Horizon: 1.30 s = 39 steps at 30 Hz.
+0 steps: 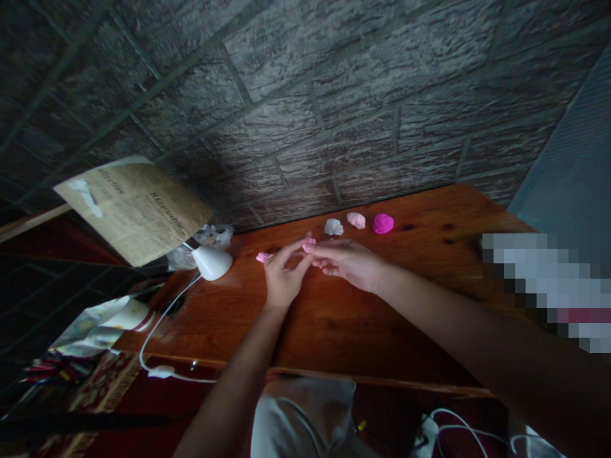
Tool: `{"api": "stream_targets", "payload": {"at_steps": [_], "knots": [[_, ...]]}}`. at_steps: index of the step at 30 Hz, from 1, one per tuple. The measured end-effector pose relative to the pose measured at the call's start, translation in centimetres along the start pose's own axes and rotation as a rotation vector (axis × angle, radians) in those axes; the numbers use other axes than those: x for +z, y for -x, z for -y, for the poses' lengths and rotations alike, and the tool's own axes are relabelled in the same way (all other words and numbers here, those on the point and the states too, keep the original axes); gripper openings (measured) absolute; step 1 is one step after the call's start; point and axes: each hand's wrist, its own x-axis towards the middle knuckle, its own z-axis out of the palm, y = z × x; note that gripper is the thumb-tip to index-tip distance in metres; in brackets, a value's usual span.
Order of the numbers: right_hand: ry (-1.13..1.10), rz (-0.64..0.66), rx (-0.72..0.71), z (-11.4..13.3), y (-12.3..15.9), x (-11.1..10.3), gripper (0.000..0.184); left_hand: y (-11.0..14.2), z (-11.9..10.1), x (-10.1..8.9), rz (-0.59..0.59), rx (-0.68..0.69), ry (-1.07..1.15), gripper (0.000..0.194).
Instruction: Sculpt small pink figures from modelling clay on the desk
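Over the wooden table, my left hand [284,278] and my right hand [354,262] meet with their fingertips on one small piece of pink modelling clay [309,245]. Both hands are closed in a pinch around it, and the fingers cover part of its shape. Just left of my left hand lies another pink clay lump [262,257]. Behind my hands sit a white clay lump [333,227], a pale pink clay lump [356,220] and a bright magenta clay lump [383,223], side by side but apart.
The wooden table [363,331] meets a stone-patterned wall [334,95]. To the left stands a lamp with a paper-like shade [138,210] and white base [213,262]; its cord [147,337] hangs over the table edge. A paper cup [126,313] lies nearby. A pixelated patch [548,280] hides something at right.
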Motion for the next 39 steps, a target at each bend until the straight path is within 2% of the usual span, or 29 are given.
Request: {"api": "stream_targets", "payload": {"at_steps": [3, 6, 9, 13, 18, 21, 28, 32, 39], "knots": [[-0.018, 0.020, 0.001, 0.1, 0.1, 0.0, 0.021, 0.0, 0.0, 0.0, -0.017, 0.015, -0.043, 0.017], [-0.015, 0.049, -0.019, 0.0, 0.1, -0.1, 0.016, -0.1, 0.0, 0.0, -0.023, 0.002, -0.035, 0.014], [0.018, 0.056, -0.067, -0.2, -0.1, -0.3, 0.017, -0.1, 0.0, -0.1, 0.003, -0.017, 0.008, 0.020], [0.050, 0.074, -0.116, -0.4, -0.5, -0.8, 0.024, -0.1, -0.2, 0.0, 0.056, -0.037, 0.062, 0.036], [0.037, 0.084, -0.012, 0.0, -0.7, -1.1, 0.019, -0.2, -0.3, 0.1, 0.165, -0.042, 0.124, 0.045], [0.019, 0.093, 0.057, 0.3, -0.4, -0.9, 0.012, -0.4, -0.1, 0.0, 0.176, -0.063, 0.169, 0.046], [0.083, 0.134, 0.126, 0.8, -0.3, -1.2, 0.007, -0.8, -0.7, -0.5, 0.249, -0.290, 0.422, 0.035], [0.092, 0.129, 0.149, 0.6, -0.4, -1.4, 0.007, -0.7, -0.5, -0.6, 0.196, -0.351, 0.459, 0.031], [-0.016, 0.191, 0.274, 0.6, -0.2, -1.2, 0.011, -0.9, -0.1, -1.0, 0.065, -0.408, 0.317, 0.028]]}}
